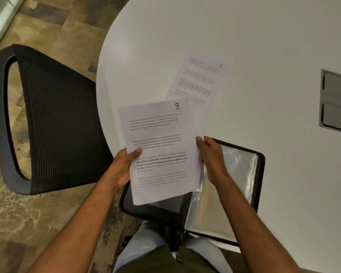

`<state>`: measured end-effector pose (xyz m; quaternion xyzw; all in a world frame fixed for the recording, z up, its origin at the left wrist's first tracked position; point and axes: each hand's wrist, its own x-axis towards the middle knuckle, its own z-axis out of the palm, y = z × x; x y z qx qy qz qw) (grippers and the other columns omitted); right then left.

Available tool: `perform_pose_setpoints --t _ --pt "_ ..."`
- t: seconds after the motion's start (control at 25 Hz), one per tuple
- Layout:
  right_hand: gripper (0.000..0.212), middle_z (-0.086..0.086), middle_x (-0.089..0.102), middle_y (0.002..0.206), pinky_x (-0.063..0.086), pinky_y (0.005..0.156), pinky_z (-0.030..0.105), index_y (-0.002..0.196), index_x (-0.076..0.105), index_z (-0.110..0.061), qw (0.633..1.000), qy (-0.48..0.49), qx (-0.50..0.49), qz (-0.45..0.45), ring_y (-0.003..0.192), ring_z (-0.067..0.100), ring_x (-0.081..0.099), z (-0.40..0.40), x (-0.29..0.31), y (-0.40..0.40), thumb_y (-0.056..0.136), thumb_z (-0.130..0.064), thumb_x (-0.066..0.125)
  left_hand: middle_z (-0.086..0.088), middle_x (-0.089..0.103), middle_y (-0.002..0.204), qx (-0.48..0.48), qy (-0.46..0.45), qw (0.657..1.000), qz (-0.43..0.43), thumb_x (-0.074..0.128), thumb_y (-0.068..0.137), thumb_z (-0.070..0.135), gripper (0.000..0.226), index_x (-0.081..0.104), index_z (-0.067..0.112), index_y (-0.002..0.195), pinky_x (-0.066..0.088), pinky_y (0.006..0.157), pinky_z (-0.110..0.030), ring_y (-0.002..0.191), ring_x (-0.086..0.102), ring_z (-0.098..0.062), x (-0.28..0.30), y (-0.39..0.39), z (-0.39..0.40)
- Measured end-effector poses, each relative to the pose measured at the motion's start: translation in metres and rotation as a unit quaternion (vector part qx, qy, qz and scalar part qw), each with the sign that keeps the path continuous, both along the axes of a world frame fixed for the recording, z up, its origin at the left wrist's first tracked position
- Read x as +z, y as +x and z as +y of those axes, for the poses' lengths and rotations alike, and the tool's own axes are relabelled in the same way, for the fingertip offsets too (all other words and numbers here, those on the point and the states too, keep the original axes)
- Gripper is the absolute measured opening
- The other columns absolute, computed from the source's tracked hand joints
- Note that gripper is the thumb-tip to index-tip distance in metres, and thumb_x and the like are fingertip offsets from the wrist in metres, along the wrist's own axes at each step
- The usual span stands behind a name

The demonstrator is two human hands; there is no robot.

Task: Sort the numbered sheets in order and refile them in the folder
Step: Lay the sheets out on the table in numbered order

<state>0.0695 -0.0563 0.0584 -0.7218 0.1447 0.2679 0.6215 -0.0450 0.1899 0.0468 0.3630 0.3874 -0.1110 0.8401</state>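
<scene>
I hold a stack of printed sheets point(161, 152) above the table's near edge; the top sheet is marked 8. My left hand point(122, 170) grips the stack's left edge, thumb on top. At the right edge my right hand point(211, 156) pinches the stack. A single sheet marked 1 point(199, 79) lies flat on the white table, just beyond the stack. The black folder point(261, 164) lies open under the stack at the table's edge, its clear plastic sleeves point(236, 170) showing on the right half.
The round white table point(224, 32) fills the upper right. A grey cable hatch point(337, 101) is set into it at the far right. A black mesh chair point(53, 119) stands to the left on patterned carpet. My legs are below the folder.
</scene>
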Motion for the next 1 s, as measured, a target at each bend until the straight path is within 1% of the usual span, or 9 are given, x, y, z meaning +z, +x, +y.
perform_pose_setpoints --t 0.12,0.28,0.48,0.56,0.64,0.72,0.76,0.88,1.0 --pt "0.013 -0.004 0.079 0.095 0.054 0.066 0.021 0.106 0.072 -0.016 0.999 0.014 0.031 -0.018 0.081 0.007 0.073 -0.031 0.016 0.000 0.101 -0.023 0.063 -0.022 0.058 0.143 0.005 -0.029 0.999 -0.011 0.048 0.099 0.002 0.048 0.048 0.003 0.146 0.047 0.105 -0.058 0.132 0.056 -0.040 0.008 -0.012 -0.017" --pt "0.012 -0.003 0.078 0.101 0.056 0.070 0.021 0.109 0.073 -0.018 0.998 0.059 0.015 -0.029 0.087 0.008 0.073 -0.074 0.035 -0.004 0.099 -0.019 0.066 -0.023 0.057 0.144 0.022 -0.027 0.999 -0.019 0.048 0.098 0.002 0.048 0.049 0.004 0.146 0.046 0.106 -0.058 0.133 0.055 -0.041 0.019 -0.024 -0.053" --pt "0.015 -0.008 0.077 0.109 0.057 0.082 0.030 0.112 0.074 -0.024 0.997 0.068 -0.001 -0.029 0.095 0.007 0.071 -0.126 0.043 -0.010 0.100 -0.021 0.065 -0.022 0.056 0.145 0.047 -0.012 0.998 -0.034 0.041 0.103 -0.002 0.049 0.044 0.006 0.151 0.045 0.107 -0.059 0.134 0.054 -0.039 0.033 -0.026 -0.101" --pt "0.018 -0.013 0.078 0.103 0.058 0.077 0.026 0.111 0.072 -0.027 0.997 0.072 -0.011 -0.032 0.091 0.004 0.073 -0.144 0.048 -0.011 0.101 -0.016 0.062 -0.021 0.056 0.145 0.051 0.005 0.998 -0.039 0.040 0.104 -0.001 0.048 0.044 0.007 0.151 0.047 0.106 -0.057 0.133 0.056 -0.038 0.039 -0.025 -0.117" --pt "0.022 -0.013 0.078 0.100 0.060 0.071 0.023 0.115 0.070 -0.024 0.996 0.075 -0.018 -0.046 0.088 0.004 0.074 -0.163 0.053 -0.010 0.102 -0.010 0.060 -0.021 0.056 0.146 0.045 0.021 0.997 -0.052 0.041 0.104 0.001 0.045 0.051 0.009 0.147 0.046 0.107 -0.057 0.133 0.055 -0.038 0.044 -0.023 -0.136" --pt "0.023 -0.005 0.079 0.103 0.061 0.074 0.028 0.120 0.069 -0.019 0.996 0.071 -0.025 -0.054 0.090 0.010 0.074 -0.179 0.053 -0.010 0.101 -0.008 0.060 -0.022 0.055 0.146 0.042 0.024 0.997 -0.053 0.043 0.105 0.002 0.038 0.061 0.011 0.137 0.046 0.107 -0.056 0.134 0.054 -0.039 0.046 -0.023 -0.151" --pt "0.023 -0.001 0.078 0.106 0.062 0.078 0.032 0.121 0.069 -0.017 0.996 0.067 -0.028 -0.058 0.093 0.014 0.074 -0.187 0.051 -0.008 0.101 -0.009 0.060 -0.023 0.055 0.145 0.040 0.020 0.998 -0.051 0.044 0.104 0.002 0.037 0.061 0.009 0.136 0.048 0.106 -0.055 0.133 0.054 -0.040 0.045 -0.023 -0.158" --pt "0.023 0.002 0.078 0.110 0.060 0.086 0.043 0.122 0.068 -0.014 0.996 0.052 -0.033 -0.061 0.100 0.023 0.074 -0.206 0.044 -0.003 0.101 -0.011 0.060 -0.024 0.055 0.145 0.033 0.019 0.998 -0.042 0.049 0.101 0.003 0.045 0.050 0.002 0.146 0.054 0.101 -0.051 0.132 0.056 -0.040 0.044 -0.021 -0.175" --pt "0.023 0.000 0.078 0.109 0.061 0.085 0.041 0.124 0.067 -0.013 0.996 0.052 -0.039 -0.058 0.101 0.023 0.074 -0.215 0.041 0.005 0.102 -0.013 0.059 -0.024 0.055 0.145 0.009 0.028 0.999 -0.040 0.049 0.100 0.003 0.047 0.047 0.001 0.147 0.052 0.103 -0.053 0.133 0.055 -0.040 0.045 -0.016 -0.184"
